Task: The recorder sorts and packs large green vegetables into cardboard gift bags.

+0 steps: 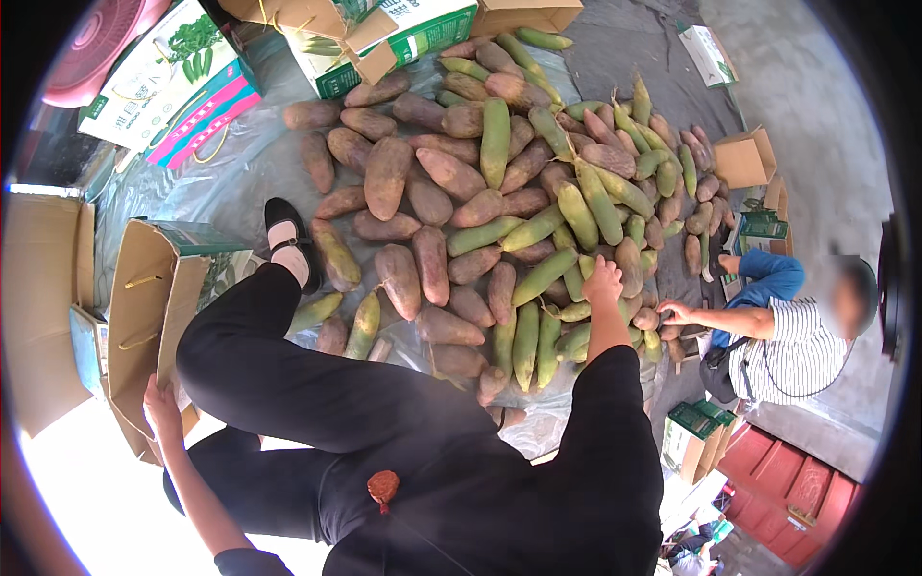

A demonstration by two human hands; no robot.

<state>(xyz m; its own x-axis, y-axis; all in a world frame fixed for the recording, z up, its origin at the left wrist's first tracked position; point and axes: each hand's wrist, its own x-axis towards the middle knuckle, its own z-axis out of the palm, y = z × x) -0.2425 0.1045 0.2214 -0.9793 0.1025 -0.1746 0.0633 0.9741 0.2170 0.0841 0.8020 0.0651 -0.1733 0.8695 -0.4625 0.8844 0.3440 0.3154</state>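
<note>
A large heap of long green radishes [496,142] and thick purplish-red roots [388,180] lies on plastic sheeting in front of me. My right hand [603,281] reaches into the heap among the green radishes, with its fingers drawn together. Whatever is in them, if anything, is hidden. At the lower left my left hand [163,411] grips the edge of an opened cardboard box [144,298] with rope handles. The box stands tilted beside my leg, its open side toward the left.
A black shoe [288,240] on my foot stands at the heap's left edge. Printed cartons [182,86] and a pink basket [101,48] are at the far left. On the right, another person [778,336] in a striped shirt reaches toward the heap. More cartons [696,442] stand near a red door [788,490].
</note>
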